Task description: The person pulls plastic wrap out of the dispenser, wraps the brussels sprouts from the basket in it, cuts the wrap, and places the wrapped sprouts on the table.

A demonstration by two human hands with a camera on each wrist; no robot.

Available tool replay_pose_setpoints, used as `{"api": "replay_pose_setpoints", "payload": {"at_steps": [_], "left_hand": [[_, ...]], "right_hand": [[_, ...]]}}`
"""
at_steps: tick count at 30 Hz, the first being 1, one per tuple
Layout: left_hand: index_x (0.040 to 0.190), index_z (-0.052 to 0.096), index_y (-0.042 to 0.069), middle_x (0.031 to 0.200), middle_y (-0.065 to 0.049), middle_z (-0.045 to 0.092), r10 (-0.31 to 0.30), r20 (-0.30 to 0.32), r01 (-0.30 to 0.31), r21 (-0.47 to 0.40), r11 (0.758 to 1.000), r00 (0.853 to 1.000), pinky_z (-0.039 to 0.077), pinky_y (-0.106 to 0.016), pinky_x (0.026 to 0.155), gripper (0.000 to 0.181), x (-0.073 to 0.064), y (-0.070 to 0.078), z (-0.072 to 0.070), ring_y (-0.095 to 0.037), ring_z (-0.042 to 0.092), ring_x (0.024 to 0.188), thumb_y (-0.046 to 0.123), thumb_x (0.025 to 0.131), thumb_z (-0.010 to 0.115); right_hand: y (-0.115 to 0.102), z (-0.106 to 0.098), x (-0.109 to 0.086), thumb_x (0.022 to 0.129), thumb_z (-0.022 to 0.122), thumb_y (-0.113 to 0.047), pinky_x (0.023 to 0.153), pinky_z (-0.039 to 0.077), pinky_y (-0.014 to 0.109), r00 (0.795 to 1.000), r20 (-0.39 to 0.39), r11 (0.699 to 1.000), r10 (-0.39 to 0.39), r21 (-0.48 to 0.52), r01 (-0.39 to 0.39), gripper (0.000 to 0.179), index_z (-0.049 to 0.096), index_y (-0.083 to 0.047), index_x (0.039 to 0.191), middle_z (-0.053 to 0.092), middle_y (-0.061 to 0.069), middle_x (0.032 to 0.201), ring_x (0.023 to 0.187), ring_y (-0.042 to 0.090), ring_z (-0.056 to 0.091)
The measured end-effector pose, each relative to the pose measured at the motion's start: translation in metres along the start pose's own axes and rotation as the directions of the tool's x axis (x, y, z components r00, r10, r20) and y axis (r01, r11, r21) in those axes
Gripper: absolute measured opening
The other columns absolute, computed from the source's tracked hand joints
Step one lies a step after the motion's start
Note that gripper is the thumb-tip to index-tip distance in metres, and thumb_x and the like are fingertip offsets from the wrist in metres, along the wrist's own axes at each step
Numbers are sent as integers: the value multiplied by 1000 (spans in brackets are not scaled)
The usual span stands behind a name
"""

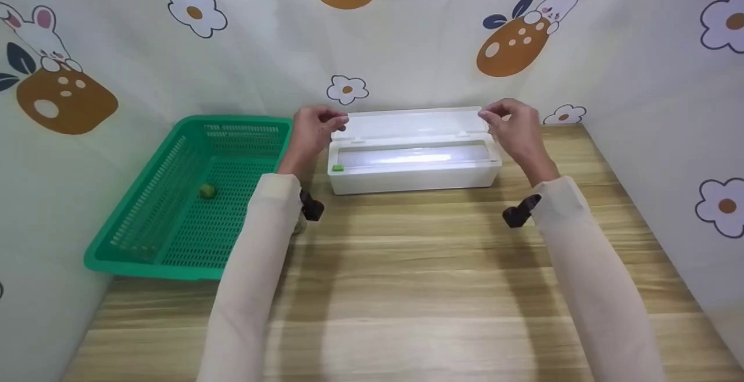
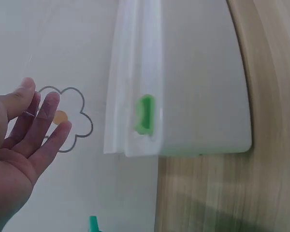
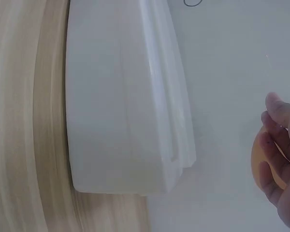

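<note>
A white cling film dispenser [image 1: 415, 179] stands near the back of the table, its lid [image 1: 412, 123] tipped back. A roll of clear film [image 1: 412, 156] shows inside, and a green slide cutter [image 1: 338, 168] sits at the left end. My left hand [image 1: 314, 129] is raised by the lid's left corner, thumb and fingertips pinched together. By the right corner, my right hand [image 1: 514, 126] pinches in the same way. Faint glints at the fingertips in both wrist views suggest a clear film edge between the hands; the sheet itself hardly shows.
A green plastic basket [image 1: 136, 196] stands at the left with a small round green fruit [image 1: 207, 191] in it. Partly behind my left sleeve is a small object [image 1: 300, 224], too hidden to name. A patterned cloth [image 1: 407, 33] hangs behind the wooden table [image 1: 407, 289].
</note>
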State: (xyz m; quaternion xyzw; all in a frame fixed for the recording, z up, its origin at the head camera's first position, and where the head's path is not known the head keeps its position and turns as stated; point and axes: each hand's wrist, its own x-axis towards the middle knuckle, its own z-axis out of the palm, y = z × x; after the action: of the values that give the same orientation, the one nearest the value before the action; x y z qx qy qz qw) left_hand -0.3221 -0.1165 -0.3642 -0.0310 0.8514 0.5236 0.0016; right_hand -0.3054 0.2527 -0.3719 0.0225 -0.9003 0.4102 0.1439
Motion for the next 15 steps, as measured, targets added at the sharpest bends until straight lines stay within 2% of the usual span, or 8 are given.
{"api": "replay_pose_setpoints", "payload": {"at_steps": [4, 8, 15], "left_hand": [[114, 72, 11, 111, -8, 71, 31, -25, -32, -28, 999, 999, 56, -31, 96, 21, -3, 7, -4, -25, 67, 109, 22, 97, 66], [116, 72, 7, 111, -9, 70, 85, -44, -87, -69, 994, 995, 56, -28, 96, 24, -6, 13, -9, -19, 68, 99, 20, 96, 67], [114, 71, 9, 110, -9, 68, 113, -88, -126, -156, 980, 990, 56, -25, 94, 22, -13, 27, -14, -16, 66, 97, 20, 96, 66]], "right_hand": [[-7, -5, 2, 95, 68, -31, 80, 45, 20, 999, -41, 1000, -9, 25, 10, 31, 73, -4, 110, 68, 11, 104, 94, 16, 56], [-14, -10, 3, 93, 72, -29, 76, 44, 17, 994, -107, 998, -33, 55, 39, 29, 75, -3, 106, 70, 8, 98, 88, 10, 56], [-29, -18, 3, 93, 72, -28, 73, 43, 15, 978, -195, 992, -73, 86, 91, 26, 76, -5, 105, 72, 3, 95, 84, 2, 55]]}}
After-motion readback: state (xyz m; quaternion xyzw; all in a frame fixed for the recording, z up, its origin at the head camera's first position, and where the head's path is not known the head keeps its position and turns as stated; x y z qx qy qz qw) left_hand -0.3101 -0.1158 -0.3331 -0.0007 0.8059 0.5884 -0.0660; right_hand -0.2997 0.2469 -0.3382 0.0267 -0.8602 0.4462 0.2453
